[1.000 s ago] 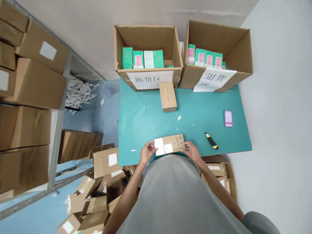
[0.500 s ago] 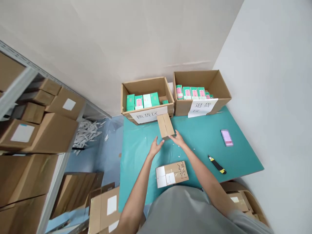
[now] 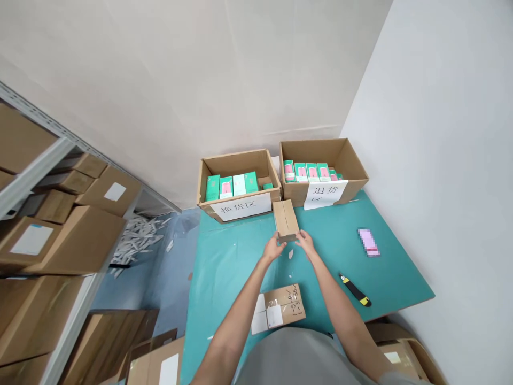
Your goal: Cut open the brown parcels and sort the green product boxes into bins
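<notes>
A small plain cardboard box (image 3: pixel 286 220) with a seam along its top is at the back of the green table, just in front of the gap between two open cartons. My left hand (image 3: pixel 274 248) closes on its near left corner, fingers along the side and thumb at the near face. At the near right corner, my right hand (image 3: pixel 305 243) grips with its thumb and fingers. Closer to my body lies a taped cardboard box (image 3: pixel 285 306) with white labels and black handwriting; neither hand touches it.
An open carton (image 3: pixel 240 207) at back left and another open carton (image 3: pixel 324 195) at back right hold green boxes. A utility knife (image 3: pixel 355 289) and a pixelated pink item (image 3: pixel 368 243) lie on the table's right side. Shelves with cardboard boxes (image 3: pixel 90 230) stand left.
The small box has shifted right, from before the left carton toward the gap. My left hand, apart from it and open before, now holds its corner. The view has tilted slightly upward.
</notes>
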The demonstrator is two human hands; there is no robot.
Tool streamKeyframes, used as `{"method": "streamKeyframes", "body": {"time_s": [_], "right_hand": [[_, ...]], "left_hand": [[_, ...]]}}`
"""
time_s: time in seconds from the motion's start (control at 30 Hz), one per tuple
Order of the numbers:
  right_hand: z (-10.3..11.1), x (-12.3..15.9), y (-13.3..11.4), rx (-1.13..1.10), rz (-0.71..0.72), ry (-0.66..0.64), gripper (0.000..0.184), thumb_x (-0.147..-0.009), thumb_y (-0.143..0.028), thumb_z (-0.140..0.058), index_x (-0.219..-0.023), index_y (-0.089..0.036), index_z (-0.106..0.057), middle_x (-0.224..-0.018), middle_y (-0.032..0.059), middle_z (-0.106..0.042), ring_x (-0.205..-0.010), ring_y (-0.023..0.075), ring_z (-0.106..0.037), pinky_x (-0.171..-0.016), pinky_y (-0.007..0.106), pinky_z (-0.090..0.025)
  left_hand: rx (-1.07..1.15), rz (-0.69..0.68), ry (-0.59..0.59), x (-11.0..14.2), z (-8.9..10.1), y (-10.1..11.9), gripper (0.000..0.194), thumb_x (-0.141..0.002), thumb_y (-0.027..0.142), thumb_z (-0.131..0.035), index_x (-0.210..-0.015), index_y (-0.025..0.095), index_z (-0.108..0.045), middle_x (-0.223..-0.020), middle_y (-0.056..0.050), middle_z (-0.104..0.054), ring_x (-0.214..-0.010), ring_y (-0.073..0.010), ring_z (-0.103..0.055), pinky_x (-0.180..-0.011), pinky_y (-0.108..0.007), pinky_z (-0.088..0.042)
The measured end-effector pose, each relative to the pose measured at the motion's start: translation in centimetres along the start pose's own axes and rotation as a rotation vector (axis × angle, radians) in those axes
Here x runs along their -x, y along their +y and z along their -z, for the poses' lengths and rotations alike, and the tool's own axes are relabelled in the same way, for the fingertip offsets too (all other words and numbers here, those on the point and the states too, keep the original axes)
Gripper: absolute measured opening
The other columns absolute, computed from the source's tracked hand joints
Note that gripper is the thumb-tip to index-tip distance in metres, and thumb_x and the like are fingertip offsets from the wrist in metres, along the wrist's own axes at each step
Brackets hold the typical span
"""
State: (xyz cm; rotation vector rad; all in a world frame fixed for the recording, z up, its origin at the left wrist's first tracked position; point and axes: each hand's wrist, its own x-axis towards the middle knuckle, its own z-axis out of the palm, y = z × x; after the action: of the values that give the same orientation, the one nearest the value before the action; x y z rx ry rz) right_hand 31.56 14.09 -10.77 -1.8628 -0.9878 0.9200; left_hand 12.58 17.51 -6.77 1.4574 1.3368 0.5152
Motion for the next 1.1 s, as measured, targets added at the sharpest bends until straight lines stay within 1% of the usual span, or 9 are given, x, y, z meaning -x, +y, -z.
{"method": "streamKeyframes", "body": {"time_s": [0.13,0.23,0.33,0.47,0.67,0.77,0.83,0.97,1.1], "right_hand": [[7.0,0.7,3.8,0.113,-0.043,0.106,0.066,-0.081,-0.066,-0.079,-0.126,-0.018,-0.077,-0.132,0.0226,-0.082,-0.126,0.0395,-0.081,-0.110,0.059,-0.065],[13.3,4.0,7.8,0.241,-0.113,0.143,0.068,-0.071,-0.061,-0.087,-0.120,-0.015,-0.077,-0.137,0.0284,-0.078,-0.142,0.0467,-0.071,-0.125,0.067,-0.053],[18.3,8.3,11.3,0.361,-0.203,0.151,0.063,-0.068,-0.053,-0.090,-0.116,-0.015,-0.076,-0.132,0.0273,-0.079,-0.142,0.0481,-0.070,-0.125,0.067,-0.051],[21.3,13.2,14.1,0.468,-0.277,0.133,0.049,-0.069,-0.037,-0.087,-0.113,-0.017,-0.076,-0.120,0.0179,-0.080,-0.129,0.0423,-0.076,-0.119,0.062,-0.056],[19.2,15.7,14.3,0.493,-0.214,0.026,0.020,-0.076,-0.028,-0.079,-0.095,-0.024,-0.077,-0.104,0.0092,-0.082,-0.104,0.0286,-0.077,-0.105,0.041,-0.060],[16.4,15.8,13.1,0.457,-0.162,-0.099,0.023,-0.074,-0.035,-0.077,-0.094,-0.023,-0.076,-0.089,0.0038,-0.080,-0.093,0.0260,-0.075,-0.098,0.041,-0.063],[14.3,15.7,11.9,0.416,-0.136,-0.174,0.032,-0.075,-0.041,-0.075,-0.100,-0.020,-0.077,-0.086,0.0032,-0.080,-0.088,0.0247,-0.075,-0.094,0.040,-0.064],[11.5,15.2,8.8,0.342,-0.099,-0.268,0.046,-0.084,-0.050,-0.067,-0.116,-0.018,-0.077,-0.090,0.0033,-0.080,-0.080,0.0215,-0.074,-0.084,0.037,-0.066],[10.2,15.2,4.2,0.299,-0.015,-0.377,0.051,-0.095,-0.062,-0.065,-0.121,-0.019,-0.075,-0.096,0.0043,-0.080,-0.072,0.0184,-0.072,-0.074,0.033,-0.063]], "left_hand": [[-0.034,-0.012,0.097,2.7,1.4,-0.7,0.082,-0.092,0.048,-0.081,-0.163,0.013,-0.061,-0.175,-0.027,-0.055,-0.170,-0.0413,-0.048,-0.140,-0.055,-0.036],[-0.112,-0.109,0.216,8.6,3.2,-4.2,0.094,-0.097,0.065,-0.071,-0.169,0.007,-0.054,-0.181,-0.029,-0.046,-0.176,-0.0416,-0.036,-0.145,-0.055,-0.028],[-0.179,-0.066,0.324,15.7,4.3,-8.8,0.113,-0.098,0.081,-0.062,-0.174,0.000,-0.044,-0.184,-0.034,-0.037,-0.178,-0.0460,-0.028,-0.146,-0.060,-0.023],[-0.162,0.070,0.362,23.0,3.6,-13.0,0.127,-0.094,0.094,-0.058,-0.180,0.004,-0.031,-0.188,-0.033,-0.028,-0.179,-0.0459,-0.025,-0.147,-0.063,-0.020],[-0.069,0.125,0.299,25.7,0.2,-13.3,0.144,-0.089,0.098,-0.063,-0.185,0.003,-0.011,-0.191,-0.035,-0.015,-0.180,-0.0475,-0.019,-0.147,-0.064,-0.015],[-0.047,0.074,0.243,25.6,-0.7,-12.8,0.150,-0.087,0.100,-0.064,-0.185,0.001,-0.009,-0.191,-0.037,-0.010,-0.181,-0.0483,-0.013,-0.147,-0.064,-0.012],[-0.038,0.025,0.213,25.7,-0.6,-13.0,0.144,-0.089,0.098,-0.066,-0.186,0.008,-0.011,-0.193,-0.033,-0.006,-0.182,-0.0472,-0.008,-0.146,-0.066,-0.013],[-0.049,-0.036,0.171,26.6,0.8,-14.1,0.120,-0.092,0.094,-0.068,-0.182,0.021,-0.037,-0.195,-0.025,-0.004,-0.182,-0.0487,-0.010,-0.143,-0.069,-0.019],[-0.062,-0.120,0.126,27.2,2.3,-15.3,0.105,-0.096,0.096,-0.061,-0.167,0.019,-0.060,-0.195,-0.024,-0.012,-0.181,-0.0486,-0.011,-0.142,-0.070,-0.023]]}}
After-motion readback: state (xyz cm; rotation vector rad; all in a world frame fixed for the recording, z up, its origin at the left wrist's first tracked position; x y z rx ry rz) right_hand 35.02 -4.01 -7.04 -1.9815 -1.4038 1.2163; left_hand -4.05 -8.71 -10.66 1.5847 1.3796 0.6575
